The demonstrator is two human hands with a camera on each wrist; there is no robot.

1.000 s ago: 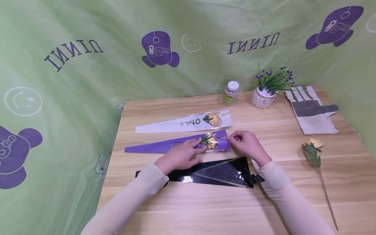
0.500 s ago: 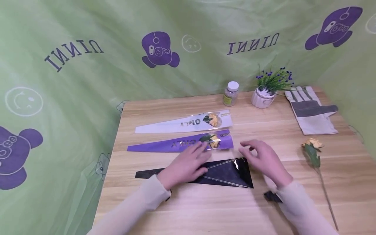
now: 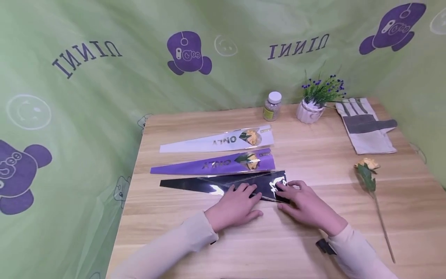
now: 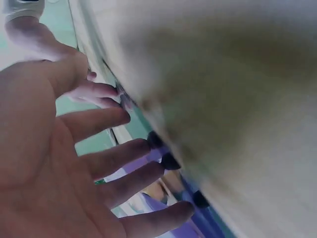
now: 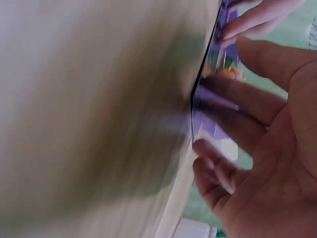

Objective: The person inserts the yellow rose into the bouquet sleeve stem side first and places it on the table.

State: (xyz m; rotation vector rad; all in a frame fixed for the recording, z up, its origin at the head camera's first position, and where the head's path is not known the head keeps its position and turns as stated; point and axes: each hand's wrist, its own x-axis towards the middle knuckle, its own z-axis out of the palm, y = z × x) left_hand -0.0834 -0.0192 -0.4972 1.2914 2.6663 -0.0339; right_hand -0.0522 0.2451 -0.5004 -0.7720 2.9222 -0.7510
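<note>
A black flower sleeve (image 3: 188, 184), glossy and tapering to the left, lies flat on the table. My left hand (image 3: 234, 207) rests on its middle with fingers spread and straight; the left wrist view shows their tips against the dark film. At the wide right end my right hand (image 3: 308, 203) touches the sleeve with its front fingers, while the other fingers bend loosely in the right wrist view. Just beyond lies a purple sleeve (image 3: 184, 167) with a yellow rose (image 3: 252, 162) inside. A white sleeve (image 3: 195, 144), also holding a yellow rose (image 3: 251, 137), lies behind that.
A loose yellow rose (image 3: 367, 164) with a long stem lies at the right. Along the back stand a white-capped bottle (image 3: 272, 106) and a potted plant (image 3: 310, 111), with a work glove (image 3: 366, 126) beside them. A green printed curtain (image 3: 244, 77) hangs behind the table.
Both hands have left the purple sleeve, which shifted slightly right, and come nearer to the black one. The black sleeve has moved away from me, close to the purple sleeve.
</note>
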